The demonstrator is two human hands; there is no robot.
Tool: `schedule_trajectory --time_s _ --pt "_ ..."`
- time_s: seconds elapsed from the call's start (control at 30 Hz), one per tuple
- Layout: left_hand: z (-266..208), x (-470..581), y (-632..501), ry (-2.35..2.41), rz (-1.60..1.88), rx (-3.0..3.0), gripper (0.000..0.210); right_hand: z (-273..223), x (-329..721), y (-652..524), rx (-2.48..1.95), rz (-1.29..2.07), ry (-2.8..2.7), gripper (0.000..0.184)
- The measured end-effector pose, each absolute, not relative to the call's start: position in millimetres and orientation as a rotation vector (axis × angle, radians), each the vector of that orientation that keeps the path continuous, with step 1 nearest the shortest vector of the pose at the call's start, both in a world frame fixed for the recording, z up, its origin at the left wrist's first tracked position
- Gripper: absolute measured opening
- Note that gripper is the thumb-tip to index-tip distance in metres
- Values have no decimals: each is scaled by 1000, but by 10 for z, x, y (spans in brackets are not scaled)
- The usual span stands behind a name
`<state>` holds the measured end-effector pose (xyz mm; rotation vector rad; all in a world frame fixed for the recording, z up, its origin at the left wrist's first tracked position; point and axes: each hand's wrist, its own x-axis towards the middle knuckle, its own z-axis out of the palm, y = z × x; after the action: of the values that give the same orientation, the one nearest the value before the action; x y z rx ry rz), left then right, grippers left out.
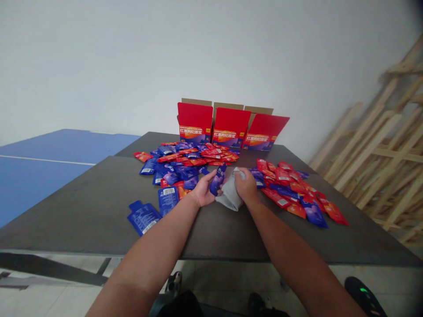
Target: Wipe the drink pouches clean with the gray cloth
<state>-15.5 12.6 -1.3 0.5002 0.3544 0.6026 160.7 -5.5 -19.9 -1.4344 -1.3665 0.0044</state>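
In the head view, my left hand (pixel 204 192) holds a blue pouch (pixel 217 179) upright, its fingers wrapped round the lower part. Close beside it, my right hand (pixel 246 185) grips a crumpled grey cloth (pixel 230 193). The cloth lies against or very near the pouch; I cannot tell whether they touch. Behind my left hand spreads a pile of blue and red pouches (pixel 178 164). To the right of my right hand lies another pile of mostly red pouches (pixel 291 185). A blue pouch (pixel 144 218) lies flat left of my left forearm.
Three open red cartons (pixel 231 125) stand in a row at the back of the dark grey table (pixel 82 215), against the wall. A blue table (pixel 59 160) with a white line adjoins on the left. Wooden slats (pixel 386 154) lean at the right.
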Motion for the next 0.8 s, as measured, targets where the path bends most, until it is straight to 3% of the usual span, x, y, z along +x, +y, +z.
schedule_trajectory --time_s 0.1,0.33,0.8 --pt "-33 -147 163 375 629 447 44 -181 1475 -175 -1250 -118 -1606 23" --pt "-87 -109 148 560 542 443 45 -204 1169 -355 -935 -252 -2153 24" --pt "-94 -23 57 590 639 604 31 -174 1245 -258 -1251 -87 -1683 20"
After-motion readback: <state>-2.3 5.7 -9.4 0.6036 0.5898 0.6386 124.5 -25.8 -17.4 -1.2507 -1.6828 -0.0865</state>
